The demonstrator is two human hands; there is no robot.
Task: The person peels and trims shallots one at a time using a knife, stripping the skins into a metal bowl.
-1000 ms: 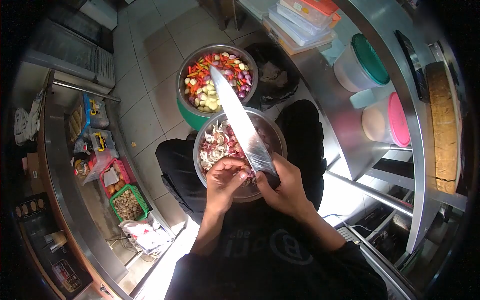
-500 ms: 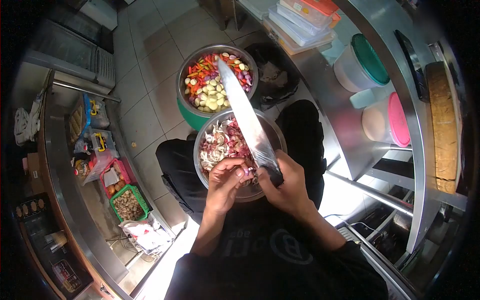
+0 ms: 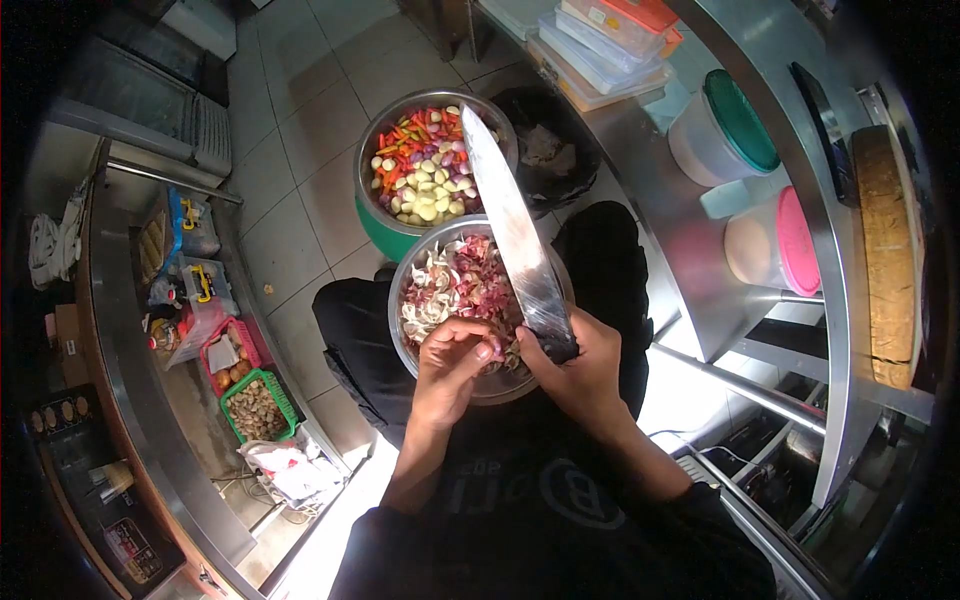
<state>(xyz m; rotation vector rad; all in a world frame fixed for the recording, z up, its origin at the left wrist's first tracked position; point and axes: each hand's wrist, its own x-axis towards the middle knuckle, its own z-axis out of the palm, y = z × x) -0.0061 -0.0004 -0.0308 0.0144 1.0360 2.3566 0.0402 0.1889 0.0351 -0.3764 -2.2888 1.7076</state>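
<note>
The steel counter (image 3: 640, 215) is the largest thing here, along the right of the near bowl (image 3: 447, 236), and it stands as it did 1 s ago. Next in size of the things near the hands is the far bowl (image 3: 420, 98), just beyond the near bowl; whether the 2 rims touch cannot be told, and neither bowl has shifted noticeably. The near bowl itself sits between the person's legs. The change lies in the knife (image 3: 515, 225): its blade slants across the near bowl and, seen from above, its tip has swung rightward and farther out, now overlapping the right part of the far bowl. The right hand (image 3: 585, 370), at the near bowl's right near edge, is closed around the dark handle and has turned outward with it. The left hand (image 3: 450, 370), at the near bowl's left near edge, has barely moved; its thumb and fingers are pinched together. Beyond the near bowl, the red and orange chillies (image 3: 400, 140) and the pale cloves (image 3: 430, 195) lie as before in the far bowl. White and reddish skins (image 3: 440, 290) fill the left and middle of the near bowl. Smallest is a purplish piece (image 3: 498, 350), over the near bowl's near side, apparently in the left hand's pinch though partly hidden. With the blade angled off, I judge that fingertips, not the edge, are working at it now.
</note>
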